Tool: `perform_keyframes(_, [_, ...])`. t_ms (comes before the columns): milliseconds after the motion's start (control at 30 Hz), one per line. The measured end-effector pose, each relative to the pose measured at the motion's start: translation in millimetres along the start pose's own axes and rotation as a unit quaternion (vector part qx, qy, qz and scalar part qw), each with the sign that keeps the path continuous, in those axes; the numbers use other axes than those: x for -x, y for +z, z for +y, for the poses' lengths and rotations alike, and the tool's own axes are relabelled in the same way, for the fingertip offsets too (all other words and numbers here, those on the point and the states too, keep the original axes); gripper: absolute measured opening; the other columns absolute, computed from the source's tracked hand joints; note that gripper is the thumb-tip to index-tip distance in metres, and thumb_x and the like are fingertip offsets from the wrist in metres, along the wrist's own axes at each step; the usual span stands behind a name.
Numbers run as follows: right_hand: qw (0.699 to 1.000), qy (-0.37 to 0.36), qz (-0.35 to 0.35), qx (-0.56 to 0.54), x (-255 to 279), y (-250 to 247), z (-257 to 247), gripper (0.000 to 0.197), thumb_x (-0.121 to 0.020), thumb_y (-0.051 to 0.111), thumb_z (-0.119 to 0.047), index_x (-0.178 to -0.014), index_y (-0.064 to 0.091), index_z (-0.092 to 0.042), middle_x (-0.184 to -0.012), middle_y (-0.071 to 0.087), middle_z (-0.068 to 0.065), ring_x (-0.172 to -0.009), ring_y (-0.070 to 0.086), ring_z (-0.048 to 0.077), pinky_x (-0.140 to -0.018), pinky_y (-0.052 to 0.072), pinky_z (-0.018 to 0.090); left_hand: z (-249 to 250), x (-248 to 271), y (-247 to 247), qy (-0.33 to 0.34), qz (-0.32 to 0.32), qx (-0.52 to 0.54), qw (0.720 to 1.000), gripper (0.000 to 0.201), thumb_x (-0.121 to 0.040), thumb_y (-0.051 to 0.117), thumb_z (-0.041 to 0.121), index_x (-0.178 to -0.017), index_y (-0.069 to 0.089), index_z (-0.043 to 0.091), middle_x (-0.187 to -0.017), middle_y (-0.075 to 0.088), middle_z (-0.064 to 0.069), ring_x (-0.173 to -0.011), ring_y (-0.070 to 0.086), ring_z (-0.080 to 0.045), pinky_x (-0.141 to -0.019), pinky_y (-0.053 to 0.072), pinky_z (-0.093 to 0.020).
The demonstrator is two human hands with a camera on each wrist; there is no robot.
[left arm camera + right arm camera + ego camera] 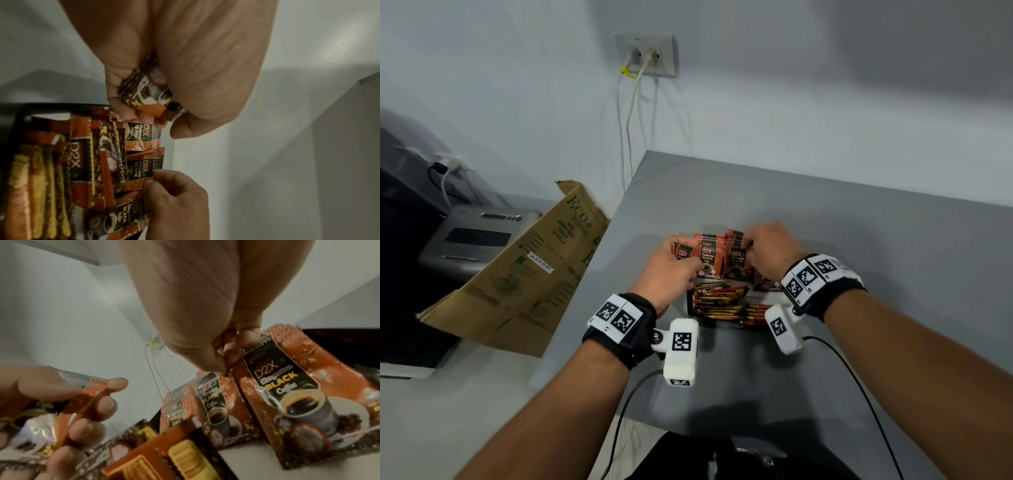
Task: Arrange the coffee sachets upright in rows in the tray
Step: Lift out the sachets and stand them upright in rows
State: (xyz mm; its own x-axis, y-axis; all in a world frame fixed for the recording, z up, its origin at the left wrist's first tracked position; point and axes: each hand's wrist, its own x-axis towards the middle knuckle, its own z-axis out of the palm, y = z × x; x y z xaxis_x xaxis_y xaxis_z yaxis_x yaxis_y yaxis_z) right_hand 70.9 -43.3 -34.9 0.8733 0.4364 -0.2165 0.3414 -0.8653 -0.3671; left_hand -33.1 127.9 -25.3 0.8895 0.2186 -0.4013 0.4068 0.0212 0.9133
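Observation:
Orange-brown D2X black coffee sachets (710,257) stand upright in rows at the far side of a black tray (722,323) on the grey table. More sachets (719,299) lie flat in the tray's near part. My left hand (674,270) is at the left end of the rows and grips a sachet (152,91) between thumb and curled fingers. My right hand (767,250) is at the right end; its thumb and fingers pinch the top edge of an upright sachet (287,394). The left hand (82,402) also shows in the right wrist view, the right hand (176,194) in the left wrist view.
A flattened cardboard box (524,274) leans off the table's left edge, with a grey machine (479,236) beyond it. A wall socket (645,54) with hanging cables sits behind the table. Bare grey tabletop (859,222) lies to the right of and behind the tray.

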Motion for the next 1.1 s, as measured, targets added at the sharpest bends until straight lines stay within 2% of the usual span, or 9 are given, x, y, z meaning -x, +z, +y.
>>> perform_keyframes(133, [1.000, -0.003, -0.007, 0.001, 0, 1, 1, 0.018, -0.092, 0.062, -0.008, -0.104, 0.074, -0.013, -0.103, 0.072, 0.008, -0.089, 0.067, 0.023, -0.084, 0.058, 0.039, 2, 2, 2, -0.017, 0.004, 0.022, 1.000, 0.034, -0.086, 0.052, -0.008, -0.114, 0.055, 0.010, -0.088, 0.065, -0.009, -0.064, 0.062, -0.012, -0.061, 0.049, -0.030])
perform_keyframes(233, [0.999, -0.019, 0.034, -0.035, 5, -8, 0, 0.017, -0.091, 0.063, -0.014, -0.104, 0.075, -0.013, -0.102, 0.073, 0.004, -0.089, 0.066, 0.019, -0.083, 0.054, 0.031, 4, 2, 2, -0.010, -0.009, 0.048, 0.999, 0.039, -0.081, 0.049, -0.015, -0.113, 0.054, 0.006, -0.093, 0.063, -0.021, -0.069, 0.060, -0.027, -0.064, 0.052, -0.040])
perform_keyframes(367, [0.975, -0.080, 0.028, -0.204, 18, -28, -19, 0.019, -0.085, 0.074, -0.026, -0.104, 0.075, -0.023, -0.092, 0.074, -0.008, -0.085, 0.068, 0.008, -0.082, 0.054, 0.023, 7, 0, 9, 0.035, -0.031, 0.059, 0.997, 0.047, -0.080, 0.058, -0.020, -0.118, 0.051, 0.008, -0.096, 0.063, -0.020, -0.074, 0.062, -0.026, -0.067, 0.054, -0.037])
perform_keyframes(467, [0.955, -0.106, 0.011, -0.276, 23, -33, -29, 0.017, -0.079, 0.079, -0.016, -0.093, 0.076, -0.026, -0.081, 0.074, -0.007, -0.077, 0.068, 0.005, -0.079, 0.055, 0.022, 9, -3, 16, 0.062, -0.053, 0.055, 0.995, 0.052, -0.078, 0.063, -0.021, -0.120, 0.048, 0.007, -0.090, 0.062, -0.013, -0.070, 0.061, -0.017, -0.059, 0.052, -0.026])
perform_keyframes(567, [0.963, -0.106, 0.038, -0.246, 24, -40, -29, 0.013, -0.081, 0.077, -0.012, -0.084, 0.076, -0.025, -0.080, 0.073, -0.009, -0.074, 0.066, 0.001, -0.074, 0.050, 0.015, 10, -7, 19, 0.059, -0.039, 0.050, 0.996, 0.054, -0.079, 0.070, -0.013, -0.122, 0.047, 0.008, -0.094, 0.062, -0.010, -0.070, 0.063, -0.016, -0.060, 0.054, -0.026])
perform_keyframes(700, [0.981, -0.049, 0.055, -0.179, 18, -40, -11, 0.015, -0.088, 0.070, -0.011, -0.084, 0.072, -0.025, -0.079, 0.068, -0.015, -0.074, 0.063, -0.001, -0.068, 0.045, 0.012, 6, -10, 9, 0.010, 0.041, 0.045, 0.998, 0.033, -0.088, 0.069, 0.007, -0.110, 0.050, 0.023, -0.098, 0.061, -0.005, -0.069, 0.062, -0.012, -0.058, 0.053, -0.025])
perform_keyframes(833, [0.995, -0.017, 0.006, -0.100, 11, -18, 6, 0.018, -0.089, 0.067, -0.006, -0.085, 0.073, -0.023, -0.077, 0.065, -0.014, -0.080, 0.066, 0.008, -0.082, 0.055, 0.028, 0, -10, -1, -0.002, 0.057, 0.034, 0.998, 0.029, -0.091, 0.062, 0.003, -0.113, 0.051, 0.020, -0.081, 0.057, -0.002, -0.064, 0.054, -0.011, -0.059, 0.050, -0.026])
perform_keyframes(967, [0.998, -0.011, -0.026, -0.062, 12, -5, 7, 0.016, -0.091, 0.063, -0.006, -0.091, 0.073, -0.019, -0.087, 0.067, -0.004, -0.085, 0.065, 0.016, -0.078, 0.052, 0.027, -3, -7, -2, -0.009, 0.051, 0.036, 0.998, 0.032, -0.090, 0.057, -0.002, -0.117, 0.051, 0.014, -0.082, 0.058, -0.002, -0.064, 0.056, -0.011, -0.056, 0.049, -0.024])
perform_keyframes(1100, [0.999, 0.004, -0.005, -0.035, 11, 1, 7, 0.018, -0.093, 0.059, -0.007, -0.099, 0.073, -0.017, -0.100, 0.070, 0.002, -0.086, 0.065, 0.020, -0.073, 0.049, 0.027, -2, -4, -1, -0.010, 0.047, 0.039, 0.998, 0.028, -0.089, 0.051, -0.007, -0.107, 0.054, 0.015, -0.083, 0.061, -0.005, -0.064, 0.055, -0.011, -0.055, 0.048, -0.024])
